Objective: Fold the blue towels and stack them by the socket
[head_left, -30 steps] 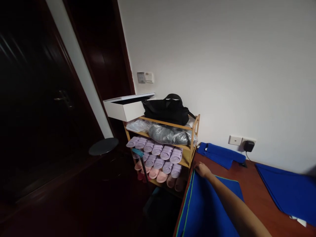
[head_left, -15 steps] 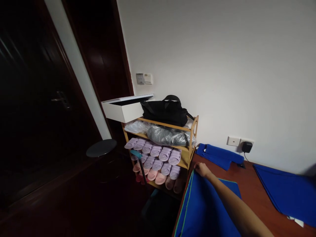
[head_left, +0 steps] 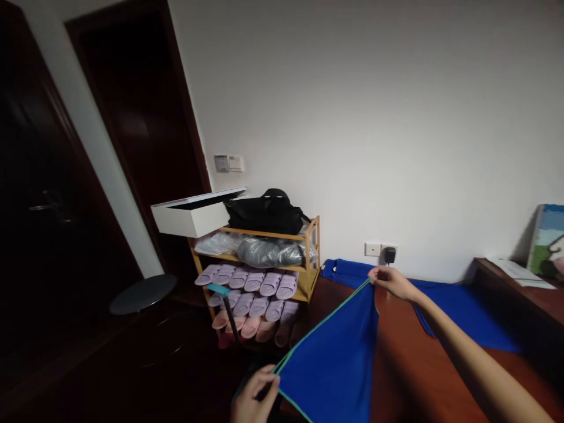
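Observation:
A blue cloth (head_left: 337, 358) with green stitched edges hangs stretched between my two hands over the table's left edge. My left hand (head_left: 258, 395), low in the view, pinches one corner. Farther off and higher, my right hand (head_left: 390, 282) pinches another corner between thumb and fingers. The edge between them runs taut on a slant, and the lower part of the cloth drops out of view. Behind my right hand a folded blue cloth (head_left: 348, 270) lies near the wall, and another blue cloth (head_left: 473, 317) is spread to the right.
A wooden shoe rack (head_left: 314, 247) with purple and pink slippers stands left of the reddish-brown table (head_left: 423, 376). On its top are a black bag (head_left: 267, 214) and a white box (head_left: 189, 217). A round stool (head_left: 143, 294) stands near the doors. A plug (head_left: 389, 254) sits in the wall.
My right hand has lifted the cloth's corner off the table. My left hand has come into view holding another corner. The view has turned right.

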### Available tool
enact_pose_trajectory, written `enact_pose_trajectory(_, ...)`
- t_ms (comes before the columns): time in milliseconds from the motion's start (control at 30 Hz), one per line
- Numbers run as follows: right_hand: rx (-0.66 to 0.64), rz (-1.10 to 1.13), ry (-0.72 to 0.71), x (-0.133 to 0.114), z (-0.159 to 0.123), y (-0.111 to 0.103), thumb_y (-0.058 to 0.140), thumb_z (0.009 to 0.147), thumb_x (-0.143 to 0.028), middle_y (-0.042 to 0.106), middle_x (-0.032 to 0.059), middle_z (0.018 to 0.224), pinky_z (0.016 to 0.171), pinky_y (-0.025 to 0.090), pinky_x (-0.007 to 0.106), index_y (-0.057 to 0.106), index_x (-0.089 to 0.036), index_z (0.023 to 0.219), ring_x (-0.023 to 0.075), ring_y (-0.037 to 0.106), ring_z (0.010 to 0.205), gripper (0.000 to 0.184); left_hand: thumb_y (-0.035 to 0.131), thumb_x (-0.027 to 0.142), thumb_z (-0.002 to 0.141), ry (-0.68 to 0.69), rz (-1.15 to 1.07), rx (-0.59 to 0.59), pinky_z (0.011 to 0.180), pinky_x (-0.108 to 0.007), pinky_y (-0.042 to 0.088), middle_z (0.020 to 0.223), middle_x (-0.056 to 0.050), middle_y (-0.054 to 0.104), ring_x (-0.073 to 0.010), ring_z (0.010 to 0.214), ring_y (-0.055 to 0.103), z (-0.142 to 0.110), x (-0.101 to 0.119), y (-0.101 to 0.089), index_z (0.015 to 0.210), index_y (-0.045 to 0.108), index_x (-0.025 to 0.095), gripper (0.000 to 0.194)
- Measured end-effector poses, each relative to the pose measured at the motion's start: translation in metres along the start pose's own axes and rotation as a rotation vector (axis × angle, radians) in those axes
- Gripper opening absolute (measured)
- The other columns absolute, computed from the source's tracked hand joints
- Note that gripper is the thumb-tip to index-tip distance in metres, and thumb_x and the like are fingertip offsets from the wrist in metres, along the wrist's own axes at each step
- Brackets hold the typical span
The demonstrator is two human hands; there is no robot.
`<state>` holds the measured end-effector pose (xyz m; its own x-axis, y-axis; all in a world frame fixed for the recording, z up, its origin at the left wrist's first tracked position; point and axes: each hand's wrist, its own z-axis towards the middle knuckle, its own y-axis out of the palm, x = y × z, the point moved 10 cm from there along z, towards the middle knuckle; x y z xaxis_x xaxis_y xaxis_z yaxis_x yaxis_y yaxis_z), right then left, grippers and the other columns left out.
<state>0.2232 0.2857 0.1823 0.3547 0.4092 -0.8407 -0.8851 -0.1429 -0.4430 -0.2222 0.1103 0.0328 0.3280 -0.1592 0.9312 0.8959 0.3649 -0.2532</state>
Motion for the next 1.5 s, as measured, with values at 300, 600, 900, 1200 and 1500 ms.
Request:
enact_pose_trajectory(300,0.307,-0.017,-0.066,-0.107,-0.128,-0.114,0.077,0.074,-0.075,0.073,0.0062,0.089,0.084,0.056,0.036,0.070,-0.022,0.081,0.0208,0.067,0.087,0.054,0.075,0.052,0.075,0.414,0.200,-0.006,0.079,-0.033,0.064,0.095,-0.006,0.084,-0.0260,0.088,0.077,0.052,0.205,-0.010,0.075,0.080,0.026,0.026)
enact_pose_trajectory(600,0.508,-0.088,-0.023,-0.115,-0.203,-0.150,0.077,0.069,-0.080,0.077,0.0089,0.087,0.081,0.060,0.038,0.075,-0.022,0.081,0.0238,0.071,0.084,0.060,0.084,0.055,0.067,0.315,0.013,-0.295,0.077,-0.035,0.065,0.089,-0.008,0.083,-0.0259,0.080,0.077,0.067,0.246,0.024,0.081,0.080,0.021,0.037)
enact_pose_trajectory(900,0.567,-0.143,-0.023,-0.125,-0.255,-0.151,0.076,0.073,-0.075,0.077,0.0093,0.091,0.079,0.062,0.036,0.075,-0.025,0.079,0.0264,0.072,0.089,0.050,0.087,0.051,0.068,0.380,-0.033,-0.421,0.076,-0.034,0.062,0.081,-0.008,0.077,-0.0243,0.081,0.074,0.054,0.275,0.037,0.066,0.072,0.021,0.033)
enact_pose_trajectory(1200,0.690,-0.251,-0.036,-0.124,-0.310,-0.168,0.079,0.077,-0.064,0.078,0.0093,0.103,0.088,0.063,0.038,0.077,-0.030,0.082,0.0289,0.073,0.097,0.035,0.088,0.053,0.065,0.289,0.006,-0.412,0.084,-0.035,0.064,0.089,-0.005,0.077,-0.0256,0.088,0.075,0.048,0.272,0.021,0.080,0.072,0.024,0.037)
enact_pose_trajectory(1500,0.556,-0.149,0.115,-0.015,-0.219,-0.152,0.072,0.080,-0.069,0.078,0.0088,0.096,0.081,0.061,0.036,0.076,-0.023,0.090,0.0259,0.072,0.090,0.047,0.085,0.050,0.070,0.258,-0.013,-0.563,0.081,-0.036,0.063,0.085,-0.004,0.077,-0.0234,0.084,0.076,0.113,0.215,0.109,0.086,0.070,0.021,0.036)
